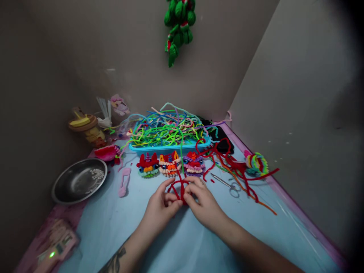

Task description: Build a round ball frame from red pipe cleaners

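My left hand [161,206] and my right hand [202,204] meet over the pale blue table [182,242], fingers pinched on a red pipe cleaner [179,188] bent into loops between them. Just beyond stand three small pipe-cleaner creature heads: a red one [148,165], an orange and pink one [170,163] and a purple one [193,163]. Small scissors [227,184] lie to the right of my right hand.
A blue tray [170,148] piled with coloured pipe cleaners sits at the back. Loose red and orange pipe cleaners [236,168] and a rainbow coil [257,163] lie at right. A metal bowl [79,180], a pink clip [124,182] and a device with a green light [55,250] are left.
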A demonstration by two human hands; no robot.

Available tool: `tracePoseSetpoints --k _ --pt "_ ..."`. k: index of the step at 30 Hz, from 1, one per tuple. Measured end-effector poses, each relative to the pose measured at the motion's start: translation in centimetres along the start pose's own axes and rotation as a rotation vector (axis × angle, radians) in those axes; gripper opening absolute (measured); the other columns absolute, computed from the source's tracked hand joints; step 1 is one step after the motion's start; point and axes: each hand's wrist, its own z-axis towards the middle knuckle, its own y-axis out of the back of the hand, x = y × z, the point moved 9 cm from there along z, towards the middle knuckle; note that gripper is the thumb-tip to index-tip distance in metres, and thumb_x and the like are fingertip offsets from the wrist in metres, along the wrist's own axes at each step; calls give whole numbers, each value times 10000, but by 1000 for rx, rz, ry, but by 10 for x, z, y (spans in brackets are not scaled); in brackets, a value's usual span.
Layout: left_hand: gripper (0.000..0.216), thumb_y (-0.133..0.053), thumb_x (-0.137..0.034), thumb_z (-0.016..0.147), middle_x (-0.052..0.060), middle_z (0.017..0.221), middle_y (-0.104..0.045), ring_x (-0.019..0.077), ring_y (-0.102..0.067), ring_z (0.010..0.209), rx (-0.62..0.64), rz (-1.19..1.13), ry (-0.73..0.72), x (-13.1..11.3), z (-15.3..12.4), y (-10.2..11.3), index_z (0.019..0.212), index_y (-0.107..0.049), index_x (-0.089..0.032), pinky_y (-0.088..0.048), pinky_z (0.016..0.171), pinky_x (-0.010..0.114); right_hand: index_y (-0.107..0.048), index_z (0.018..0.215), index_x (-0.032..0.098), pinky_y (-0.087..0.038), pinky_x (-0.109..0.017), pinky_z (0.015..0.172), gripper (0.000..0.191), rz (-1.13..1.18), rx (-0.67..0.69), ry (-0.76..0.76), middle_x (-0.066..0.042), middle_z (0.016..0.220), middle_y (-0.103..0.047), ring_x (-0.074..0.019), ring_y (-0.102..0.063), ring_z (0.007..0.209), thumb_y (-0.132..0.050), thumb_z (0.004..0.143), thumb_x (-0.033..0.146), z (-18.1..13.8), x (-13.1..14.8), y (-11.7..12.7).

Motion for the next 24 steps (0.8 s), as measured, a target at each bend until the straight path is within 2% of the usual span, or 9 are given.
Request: tracePoseSetpoints --k 6,10,13,20,24 --pt "781 -705 -298 665 -43 589 -591 83 -465 458 -38 -3 22 2 0 3 1309 -317 -88 -372 460 202 -611 629 198 -433 -315 829 152 61 -6 -75 -61 1009 -564 -222 -529 1062 -547 746 124 2 -6 4" --pt "770 -697 -289 672 -39 591 -601 83 -469 450 -44 20 21 3 0 4 1313 -318 -94 -374 456 202 -644 618 203 -425 -339 876 156 60 -1 -79 -65 1055 -588 -231 -534 1085 -571 734 128 2 -5 5" --pt "747 -685 -277 678 -36 597 -601 87 -470 450 -54 43 16 1 -1 4 1310 -331 -93 -375 462 210 -666 634 212 -409 -376 920 167 23 1 -20 -68 1125 -602 -242 -524 1116 -570 740 125 1 1 6" --pt "720 -674 -253 688 -38 638 -575 88 -477 535 -57 4 -37 -5 -2 3 1302 -331 -96 -345 529 211 -682 752 230 -403 -436 948 203 -117 -39 237 -67 1219 -578 -252 -481 1142 -526 772 101 -5 26 10" --pt "747 -699 -267 680 -52 647 -555 84 -482 553 -30 -120 -24 -3 0 3 1299 -306 -122 -348 555 211 -689 827 235 -405 -421 958 215 -94 -20 231 -73 1230 -564 -243 -487 1150 -512 795 116 -6 27 7"
